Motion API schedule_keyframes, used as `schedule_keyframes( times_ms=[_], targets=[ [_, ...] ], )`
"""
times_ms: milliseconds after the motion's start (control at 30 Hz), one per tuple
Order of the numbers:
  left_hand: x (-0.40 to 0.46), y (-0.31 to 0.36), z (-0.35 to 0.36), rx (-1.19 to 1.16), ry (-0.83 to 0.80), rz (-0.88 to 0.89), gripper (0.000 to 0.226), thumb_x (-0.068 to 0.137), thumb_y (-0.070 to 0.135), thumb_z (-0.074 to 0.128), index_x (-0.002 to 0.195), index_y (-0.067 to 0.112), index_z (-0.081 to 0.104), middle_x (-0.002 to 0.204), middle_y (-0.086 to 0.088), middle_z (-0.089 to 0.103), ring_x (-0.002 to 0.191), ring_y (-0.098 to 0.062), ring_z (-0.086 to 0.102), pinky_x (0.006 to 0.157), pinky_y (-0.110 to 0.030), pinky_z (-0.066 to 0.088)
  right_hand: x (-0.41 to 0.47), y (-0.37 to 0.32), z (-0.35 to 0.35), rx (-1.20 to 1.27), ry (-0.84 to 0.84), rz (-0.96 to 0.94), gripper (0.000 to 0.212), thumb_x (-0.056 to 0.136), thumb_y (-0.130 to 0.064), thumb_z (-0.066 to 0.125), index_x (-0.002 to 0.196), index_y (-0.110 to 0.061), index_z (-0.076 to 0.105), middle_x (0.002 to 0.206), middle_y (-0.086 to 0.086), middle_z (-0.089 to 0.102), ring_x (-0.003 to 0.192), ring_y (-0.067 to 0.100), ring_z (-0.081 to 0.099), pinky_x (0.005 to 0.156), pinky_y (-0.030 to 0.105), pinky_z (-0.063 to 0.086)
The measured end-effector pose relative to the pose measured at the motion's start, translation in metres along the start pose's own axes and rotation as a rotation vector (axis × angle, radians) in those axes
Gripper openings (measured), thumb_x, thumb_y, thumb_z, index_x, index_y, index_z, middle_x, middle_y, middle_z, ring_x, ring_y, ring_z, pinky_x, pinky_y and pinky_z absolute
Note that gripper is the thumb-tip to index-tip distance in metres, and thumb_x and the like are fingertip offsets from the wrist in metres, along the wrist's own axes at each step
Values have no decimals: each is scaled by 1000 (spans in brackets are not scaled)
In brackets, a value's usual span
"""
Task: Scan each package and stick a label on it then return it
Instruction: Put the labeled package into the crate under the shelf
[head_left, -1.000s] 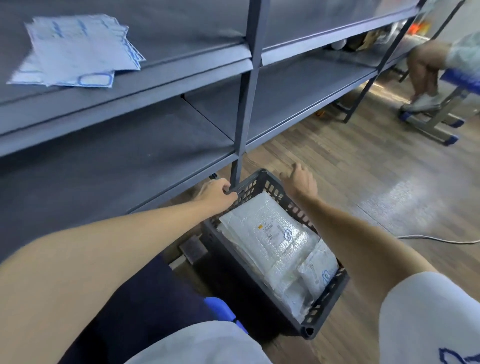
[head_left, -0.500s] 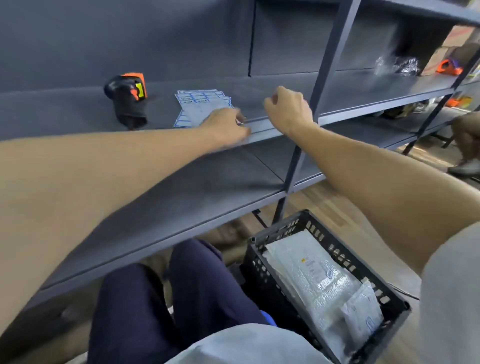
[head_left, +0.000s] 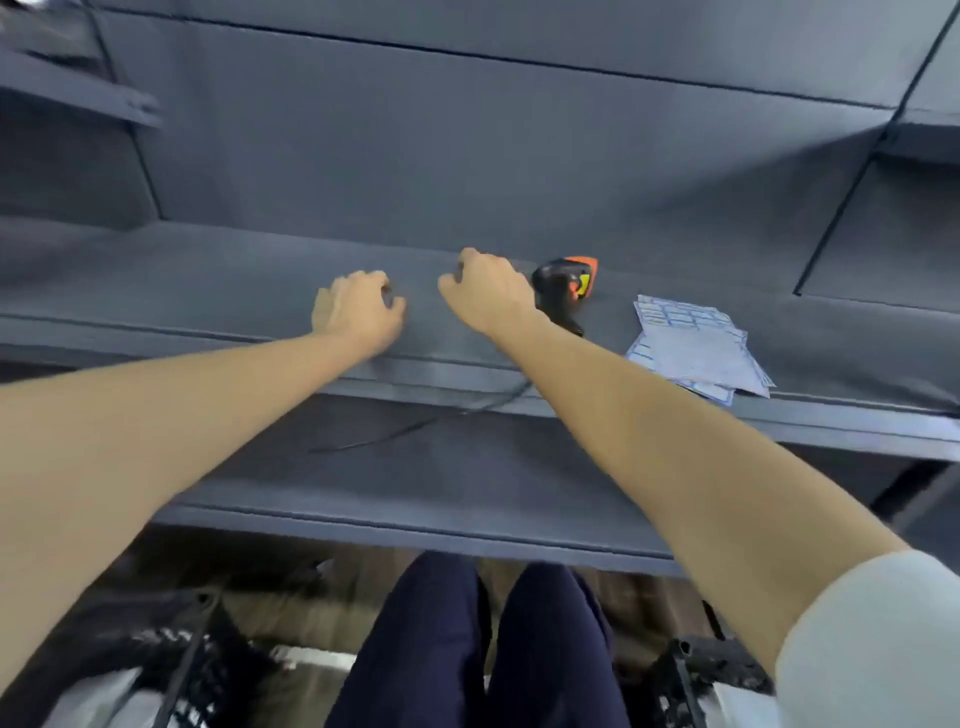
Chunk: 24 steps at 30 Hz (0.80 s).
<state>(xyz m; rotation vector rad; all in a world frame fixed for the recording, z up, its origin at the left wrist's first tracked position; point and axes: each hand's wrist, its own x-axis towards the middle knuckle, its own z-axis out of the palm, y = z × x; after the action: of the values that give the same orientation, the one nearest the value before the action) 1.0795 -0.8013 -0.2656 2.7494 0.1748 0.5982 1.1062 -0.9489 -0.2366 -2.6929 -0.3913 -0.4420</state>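
1. Both hands are now resting further along the shelf (head_left: 218, 291) than half a second ago: the scanner (head_left: 563, 286), formerly off to their left, is now sitting just right of the right hand (head_left: 485, 296), and the label sheets (head_left: 696, 348) are lying further right again.
2. Left hand (head_left: 358, 312) is lying knuckles-up on the shelf with fingers curled under; the view is blurred, so whether it is holding anything cannot be told.
3. Right hand is likewise curled, knuckles toward the camera, just beside the scanner (touching or apart cannot be told); nothing is showing in its grip.
4. Packages (head_left: 98, 701) are sitting well below both hands, in the black crates (head_left: 197, 670) at the bottom corners of the view, either side of the person's legs. None is in hand, so scanning is judged not yet begun for the next package.
5. A thin black cable (head_left: 415, 426) is trailing off the shelf edge beneath the right forearm onto the lower shelf.
6. Probable faults from this position:
   - The forearm is lying across the cable; lifting the scanner could snag it and drag the scanner off the shelf.
   - The label sheets are overhanging the shelf edge slightly; a sweeping reach to the right could knock them down.
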Motion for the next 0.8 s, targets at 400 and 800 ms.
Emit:
schedule_keyframes(
  times_ms=[400,800],
  targets=[
    [-115,-175,-48,256,110,-484,35,92,31,46,116,13,62,118,-13,62,111,-34,53,91,-39,38,-55,-184,112,96,-327,-556,36,94,-24,43,124,-6,51,127,16,56,117,34,50,90,38,39],
    [-235,-326,-10,248,-35,-823,37,90,36,45,116,15,62,118,-13,62,111,-34,54,93,-40,40,-124,-286,243,-37,-601,-776,36,95,-26,42,126,-8,49,127,14,54,116,33,49,88,40,40]
  ],
)
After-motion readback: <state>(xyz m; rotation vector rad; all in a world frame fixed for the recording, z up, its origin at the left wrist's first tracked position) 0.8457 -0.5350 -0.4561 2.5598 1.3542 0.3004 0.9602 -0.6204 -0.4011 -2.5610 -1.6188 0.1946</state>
